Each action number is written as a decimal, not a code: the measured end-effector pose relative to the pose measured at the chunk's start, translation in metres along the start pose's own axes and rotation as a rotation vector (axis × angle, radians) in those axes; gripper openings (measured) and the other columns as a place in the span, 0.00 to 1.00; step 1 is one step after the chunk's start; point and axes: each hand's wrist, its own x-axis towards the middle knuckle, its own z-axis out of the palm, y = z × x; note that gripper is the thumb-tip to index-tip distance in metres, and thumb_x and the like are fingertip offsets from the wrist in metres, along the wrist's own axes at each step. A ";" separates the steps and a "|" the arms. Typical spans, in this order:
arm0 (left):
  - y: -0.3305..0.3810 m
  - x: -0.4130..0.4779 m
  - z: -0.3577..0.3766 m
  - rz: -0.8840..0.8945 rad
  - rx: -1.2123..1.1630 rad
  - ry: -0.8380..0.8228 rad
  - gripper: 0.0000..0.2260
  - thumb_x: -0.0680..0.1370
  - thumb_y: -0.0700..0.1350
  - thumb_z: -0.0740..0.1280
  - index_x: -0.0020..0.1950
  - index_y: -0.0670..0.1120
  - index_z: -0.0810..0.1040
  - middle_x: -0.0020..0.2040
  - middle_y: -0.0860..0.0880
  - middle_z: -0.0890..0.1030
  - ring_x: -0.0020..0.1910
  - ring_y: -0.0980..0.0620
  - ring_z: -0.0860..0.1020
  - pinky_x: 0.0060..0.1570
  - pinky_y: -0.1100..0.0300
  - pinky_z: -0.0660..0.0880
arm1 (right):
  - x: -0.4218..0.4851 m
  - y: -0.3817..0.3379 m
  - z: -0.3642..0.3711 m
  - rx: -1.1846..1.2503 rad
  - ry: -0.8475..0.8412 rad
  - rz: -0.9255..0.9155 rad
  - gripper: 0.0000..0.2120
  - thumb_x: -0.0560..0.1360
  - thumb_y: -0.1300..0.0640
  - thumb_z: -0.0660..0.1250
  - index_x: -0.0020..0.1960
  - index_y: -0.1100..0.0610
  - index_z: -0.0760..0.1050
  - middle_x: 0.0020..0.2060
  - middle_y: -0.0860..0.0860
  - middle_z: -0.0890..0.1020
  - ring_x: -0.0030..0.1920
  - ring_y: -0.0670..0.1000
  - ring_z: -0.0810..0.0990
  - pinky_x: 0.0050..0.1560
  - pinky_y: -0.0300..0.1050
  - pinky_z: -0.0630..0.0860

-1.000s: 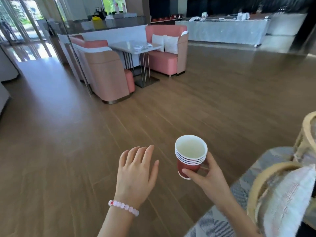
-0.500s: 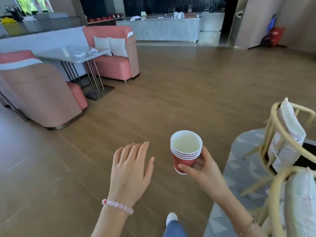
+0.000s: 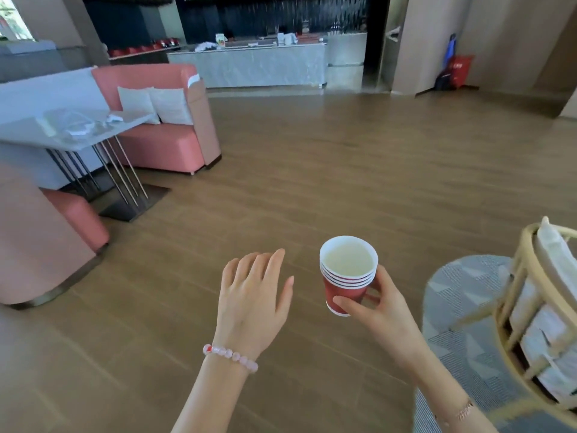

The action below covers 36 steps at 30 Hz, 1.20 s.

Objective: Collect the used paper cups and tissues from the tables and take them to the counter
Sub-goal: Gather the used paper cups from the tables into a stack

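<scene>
My right hand (image 3: 379, 303) holds a stack of several red paper cups (image 3: 347, 273) with white insides, upright above the wooden floor. To its left my left hand (image 3: 254, 295) hovers palm down, fingers apart and holding nothing, a pink bead bracelet on the wrist. Crumpled white tissues (image 3: 79, 126) lie on a pale table (image 3: 28, 137) at the far left. The grey marble counter (image 3: 256, 65) stands at the back of the room, with small items on top.
Pink booth sofas (image 3: 162, 142) flank the table on the left. A rattan chair (image 3: 537, 323) with white cushions stands on a grey patterned rug (image 3: 462, 307) at the right. Open wooden floor (image 3: 343, 170) stretches toward the counter.
The view has swung right and forward: the booth and table slid left, the counter came toward the centre. Both hands keep the same pose, the cup stack still held.
</scene>
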 end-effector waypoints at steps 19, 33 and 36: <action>-0.004 0.390 0.225 0.449 -0.288 0.016 0.19 0.76 0.51 0.56 0.60 0.43 0.76 0.51 0.49 0.81 0.52 0.45 0.78 0.56 0.47 0.73 | 0.320 0.034 -0.099 -0.116 0.590 0.084 0.25 0.65 0.56 0.77 0.54 0.39 0.70 0.49 0.29 0.78 0.51 0.32 0.77 0.47 0.34 0.71; 0.117 0.586 0.369 0.744 -0.485 -0.065 0.19 0.76 0.52 0.56 0.60 0.44 0.77 0.51 0.49 0.81 0.53 0.46 0.79 0.56 0.47 0.74 | 0.474 0.068 -0.224 -0.133 0.913 0.180 0.26 0.64 0.57 0.78 0.55 0.39 0.70 0.52 0.39 0.80 0.53 0.39 0.78 0.54 0.39 0.73; 0.163 0.628 0.402 0.788 -0.505 -0.070 0.19 0.76 0.51 0.56 0.60 0.44 0.77 0.51 0.49 0.81 0.53 0.46 0.79 0.55 0.47 0.74 | 0.510 0.085 -0.272 -0.120 0.955 0.181 0.25 0.64 0.56 0.78 0.53 0.38 0.71 0.49 0.36 0.80 0.52 0.38 0.78 0.50 0.35 0.72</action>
